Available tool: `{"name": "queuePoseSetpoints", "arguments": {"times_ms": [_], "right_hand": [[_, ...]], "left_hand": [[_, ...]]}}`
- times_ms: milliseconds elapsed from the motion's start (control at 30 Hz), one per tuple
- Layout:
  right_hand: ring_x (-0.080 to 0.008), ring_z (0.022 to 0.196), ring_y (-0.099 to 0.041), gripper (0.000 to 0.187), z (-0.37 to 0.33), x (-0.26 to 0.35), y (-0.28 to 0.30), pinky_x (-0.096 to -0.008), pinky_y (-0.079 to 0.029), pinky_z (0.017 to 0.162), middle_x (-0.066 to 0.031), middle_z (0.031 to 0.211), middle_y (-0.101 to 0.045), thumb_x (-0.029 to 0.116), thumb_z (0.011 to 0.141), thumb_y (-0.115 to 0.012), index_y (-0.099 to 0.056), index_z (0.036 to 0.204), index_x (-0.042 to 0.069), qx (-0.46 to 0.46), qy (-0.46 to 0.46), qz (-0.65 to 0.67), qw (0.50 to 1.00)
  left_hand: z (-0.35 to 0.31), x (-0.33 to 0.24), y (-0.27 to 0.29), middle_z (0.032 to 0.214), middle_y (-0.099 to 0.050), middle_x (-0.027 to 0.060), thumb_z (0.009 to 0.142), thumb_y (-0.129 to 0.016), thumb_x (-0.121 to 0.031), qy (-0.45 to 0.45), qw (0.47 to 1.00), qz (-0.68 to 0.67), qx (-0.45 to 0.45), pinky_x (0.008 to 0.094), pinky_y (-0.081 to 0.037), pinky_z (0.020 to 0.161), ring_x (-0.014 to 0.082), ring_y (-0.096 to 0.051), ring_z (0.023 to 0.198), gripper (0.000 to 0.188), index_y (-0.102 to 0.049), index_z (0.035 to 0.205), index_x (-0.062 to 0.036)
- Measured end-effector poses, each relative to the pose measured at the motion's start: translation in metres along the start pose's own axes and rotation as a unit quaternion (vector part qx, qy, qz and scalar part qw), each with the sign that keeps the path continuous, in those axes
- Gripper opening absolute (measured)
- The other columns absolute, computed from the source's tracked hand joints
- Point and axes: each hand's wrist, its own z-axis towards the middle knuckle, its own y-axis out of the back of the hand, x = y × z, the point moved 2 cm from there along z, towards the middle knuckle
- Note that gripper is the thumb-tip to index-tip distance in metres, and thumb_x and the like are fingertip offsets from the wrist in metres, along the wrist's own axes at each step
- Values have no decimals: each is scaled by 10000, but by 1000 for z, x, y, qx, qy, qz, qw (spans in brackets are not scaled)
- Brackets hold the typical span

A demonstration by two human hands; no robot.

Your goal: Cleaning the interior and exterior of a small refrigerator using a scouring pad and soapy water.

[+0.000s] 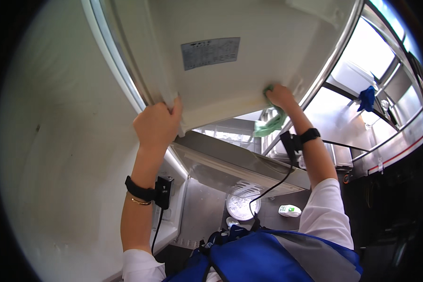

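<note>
Before me, across the upper middle, is a white door-like panel (230, 89) with a grey printed label (210, 52) on its inner face. My left hand (159, 123) is closed round the panel's lower left edge, thumb against the face. A light green cloth (271, 124) is bunched in my right hand (282, 97), which presses it on the panel's lower right part. The rest of the cloth hangs below the panel's lower edge. Some of my right fingers are hidden by the hand itself.
A large white wall-like surface (66, 145) fills the left side. Below are a second, grey-edged door (239, 152), a round tub with white suds (242, 207) and a white-and-green bottle (290, 210). At the right, a blue cloth (366, 98) hangs by metal shelving.
</note>
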Motion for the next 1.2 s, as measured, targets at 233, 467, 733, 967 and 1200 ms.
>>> {"name": "queuePoseSetpoints", "arguments": {"times_ms": [233, 467, 733, 967, 1200], "right_hand": [[-352, 765, -592, 339, -45, 142, -24, -426, -472, 696, -197, 793, -609, 295, 754, -455, -620, 775, 0, 90, 192, 11, 977], [-307, 843, -601, 305, -62, 197, -37, -410, -466, 735, -170, 881, -619, 285, 750, -486, -643, 840, 40, 115, 170, 28, 978], [-286, 818, -610, 257, -57, 172, -33, -393, -479, 696, -141, 872, -628, 260, 758, -508, -650, 835, 60, 97, 181, -14, 978], [-338, 720, -600, 339, -54, 207, -38, -418, -474, 667, -181, 750, -615, 321, 749, -513, -637, 775, 7, 144, 346, 42, 926], [-359, 736, -584, 373, -72, 199, -50, -412, -455, 697, -242, 777, -591, 286, 784, -452, -616, 783, -49, 209, 375, 178, 885]], "left_hand": [[5, 7, 8, 492, -535, 170, 780, -465, -472, -8, 1000, 7, 6, 371, -458, 508, 335, -565, 507, 528, -619, 560, -17], [13, -3, 18, 511, -545, 169, 776, -472, -465, 31, 999, 18, -5, 373, -461, 568, 332, -578, 545, 548, -593, 556, 23], [11, 4, 11, 437, -487, 163, 789, -451, -447, 5, 1000, -10, 4, 365, -432, 510, 334, -533, 463, 570, -553, 478, 20], [12, -3, 12, 460, -483, 203, 786, -454, -458, 2, 1000, -4, -30, 402, -431, 531, 362, -529, 492, 587, -540, 478, 35], [11, -3, 14, 539, -548, 205, 793, -463, -420, 21, 999, 25, -7, 398, -460, 564, 357, -574, 565, 514, -601, 561, 18]]}}
